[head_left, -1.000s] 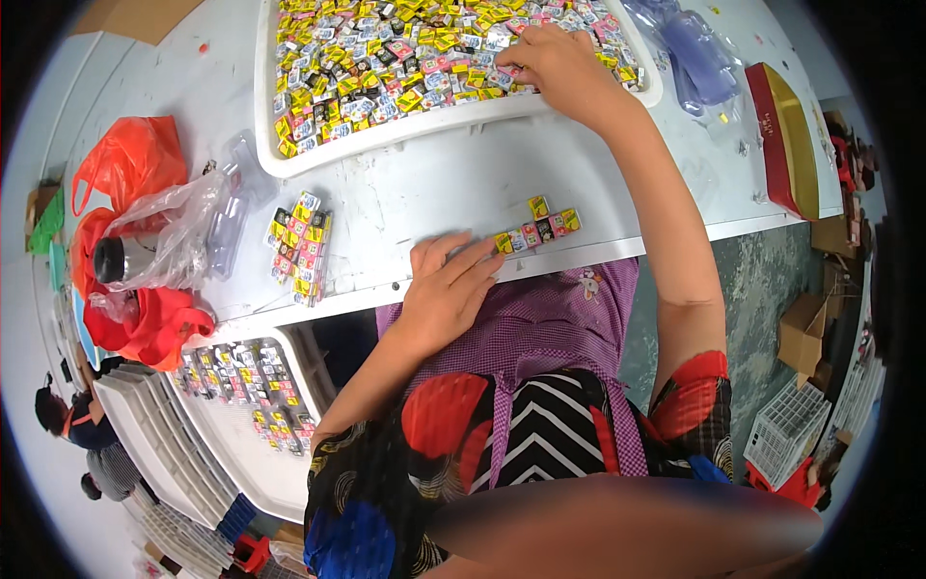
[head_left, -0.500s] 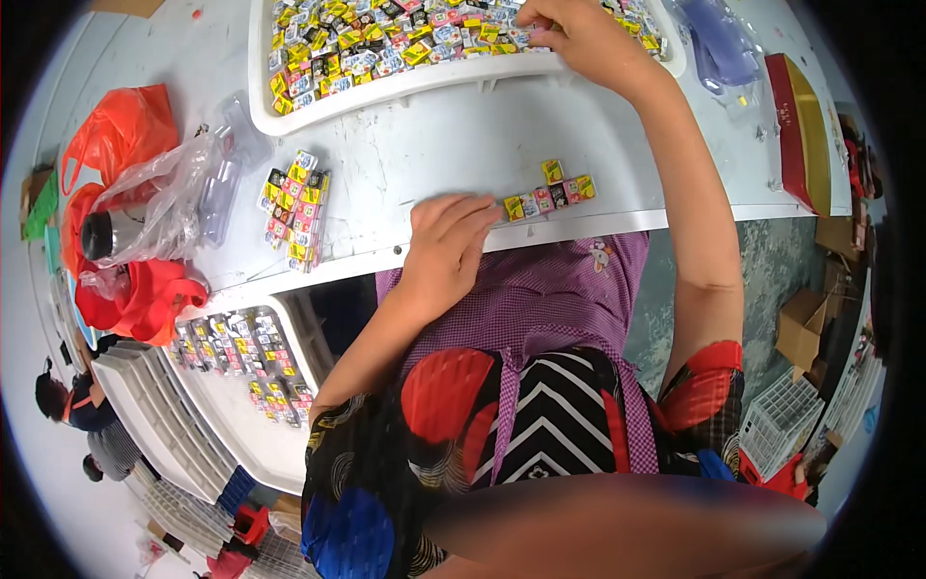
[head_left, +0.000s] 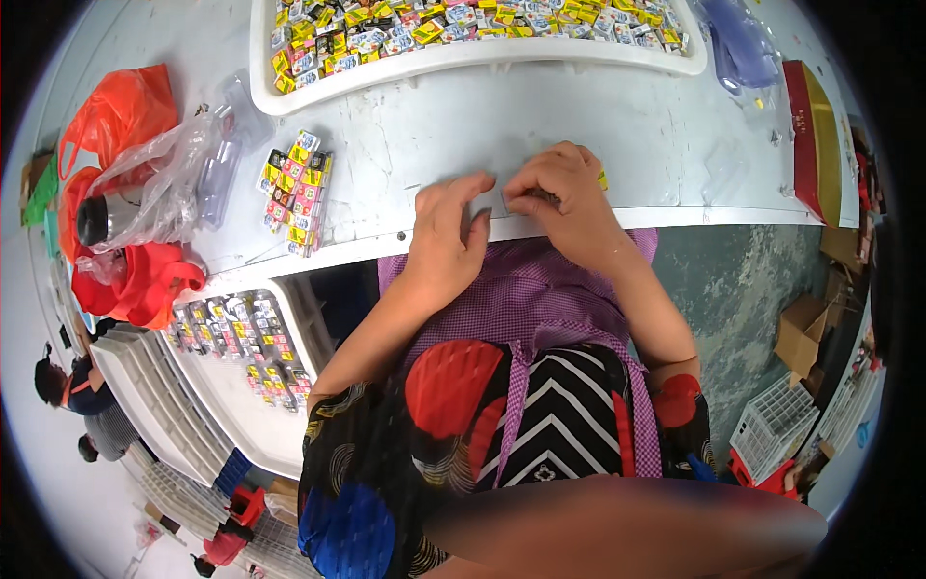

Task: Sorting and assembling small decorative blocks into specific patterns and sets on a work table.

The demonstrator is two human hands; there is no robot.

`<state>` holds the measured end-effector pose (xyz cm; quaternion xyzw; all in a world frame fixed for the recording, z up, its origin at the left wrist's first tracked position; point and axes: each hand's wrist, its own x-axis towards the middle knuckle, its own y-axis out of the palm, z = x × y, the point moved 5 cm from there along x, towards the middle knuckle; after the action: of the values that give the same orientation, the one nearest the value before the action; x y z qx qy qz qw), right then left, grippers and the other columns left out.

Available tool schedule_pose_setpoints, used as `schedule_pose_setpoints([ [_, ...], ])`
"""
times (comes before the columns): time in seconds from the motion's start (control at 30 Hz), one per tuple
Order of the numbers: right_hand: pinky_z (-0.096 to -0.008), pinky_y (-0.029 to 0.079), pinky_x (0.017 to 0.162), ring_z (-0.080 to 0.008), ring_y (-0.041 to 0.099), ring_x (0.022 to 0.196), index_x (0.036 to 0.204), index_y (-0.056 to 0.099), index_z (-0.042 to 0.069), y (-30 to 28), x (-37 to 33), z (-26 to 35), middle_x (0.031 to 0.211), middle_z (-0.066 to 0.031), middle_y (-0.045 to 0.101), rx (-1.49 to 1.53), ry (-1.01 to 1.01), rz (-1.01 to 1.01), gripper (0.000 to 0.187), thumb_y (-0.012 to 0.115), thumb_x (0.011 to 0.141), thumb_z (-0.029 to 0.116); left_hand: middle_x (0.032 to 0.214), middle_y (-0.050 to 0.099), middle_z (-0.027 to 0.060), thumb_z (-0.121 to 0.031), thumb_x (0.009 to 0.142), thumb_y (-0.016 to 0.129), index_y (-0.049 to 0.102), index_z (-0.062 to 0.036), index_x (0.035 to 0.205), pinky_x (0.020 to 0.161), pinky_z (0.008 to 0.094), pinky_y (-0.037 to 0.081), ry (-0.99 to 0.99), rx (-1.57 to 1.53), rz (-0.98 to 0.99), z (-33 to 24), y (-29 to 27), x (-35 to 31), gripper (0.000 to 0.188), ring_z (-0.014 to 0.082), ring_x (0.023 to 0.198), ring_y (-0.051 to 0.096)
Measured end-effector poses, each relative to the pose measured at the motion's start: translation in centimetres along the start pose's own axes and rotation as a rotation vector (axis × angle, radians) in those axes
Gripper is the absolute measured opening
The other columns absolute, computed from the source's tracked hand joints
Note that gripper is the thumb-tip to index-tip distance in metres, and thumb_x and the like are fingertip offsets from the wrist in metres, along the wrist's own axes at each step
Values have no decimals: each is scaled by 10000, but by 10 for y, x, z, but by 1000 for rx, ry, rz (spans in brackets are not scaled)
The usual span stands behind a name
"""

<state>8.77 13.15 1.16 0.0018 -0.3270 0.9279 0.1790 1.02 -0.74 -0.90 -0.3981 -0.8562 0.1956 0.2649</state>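
My left hand (head_left: 448,228) is at the table's front edge, thumb and fingers apart, with nothing seen between them. Facing it, my right hand (head_left: 567,205) has its fingertips drawn together in a pinch. Whatever the pinch holds is hidden. Just beyond the right hand's knuckles shows a bit of a small yellow box (head_left: 604,180); the rest of that group is covered by the hand. To the left lies a block of small printed boxes (head_left: 297,193) set side by side in yellow, pink, black and white. A white tray (head_left: 482,60) heaped with loose small boxes stands at the far side.
Left on the table are an orange plastic bag (head_left: 123,111), a clear bag around a dark-capped bottle (head_left: 95,222), and a red bag (head_left: 135,289). Below left, a white tray (head_left: 246,444) holds several packed sets. A red-and-gold box (head_left: 808,145) and clear plastic (head_left: 738,43) sit right.
My right hand has come back from the far tray to the front edge, beside my left hand, and now covers most of the small row of boxes. My left hand's fingers have spread apart.
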Motion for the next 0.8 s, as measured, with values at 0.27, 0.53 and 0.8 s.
schedule_pose_setpoints([
  [0.27,-450,230,1033,-193,498,977,837,652,142,12,-6,-2,859,34,621,-173,-105,-60,64,663,778,120,1106,616,112,90,723,617,495,-40,1214,907,391,387,18,35,12,-3,-2,0,522,300,1015,554],
  [0.53,-471,251,1037,-223,477,1011,869,620,141,13,-7,-1,930,5,580,-251,-148,-93,79,627,803,97,1111,601,125,75,732,623,544,-48,1181,912,401,392,3,49,47,0,-1,0,472,313,1023,542],
  [0.8,-468,285,1039,-249,507,999,935,633,113,-6,-16,-1,995,-24,553,-266,-134,-261,156,646,789,59,1252,558,98,-5,739,659,619,-63,1155,947,401,377,172,196,100,-10,1,0,422,305,1157,472],
])
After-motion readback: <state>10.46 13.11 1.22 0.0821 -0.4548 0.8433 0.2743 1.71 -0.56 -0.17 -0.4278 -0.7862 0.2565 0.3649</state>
